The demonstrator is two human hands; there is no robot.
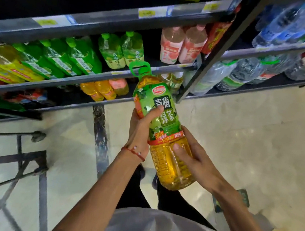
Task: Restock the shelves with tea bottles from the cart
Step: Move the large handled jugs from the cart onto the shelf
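By shelves (95, 80), ribbed tea bottle (166, 120) in left hand (140, 131), right hand (192, 157)

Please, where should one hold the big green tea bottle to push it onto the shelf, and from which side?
Grip the green tea bottle at two places: the left hand around the labelled middle from the left, the right hand on the ribbed lower body from the right. It is large and tilted cap-first toward the shelf, so the heavy base probably needs support.
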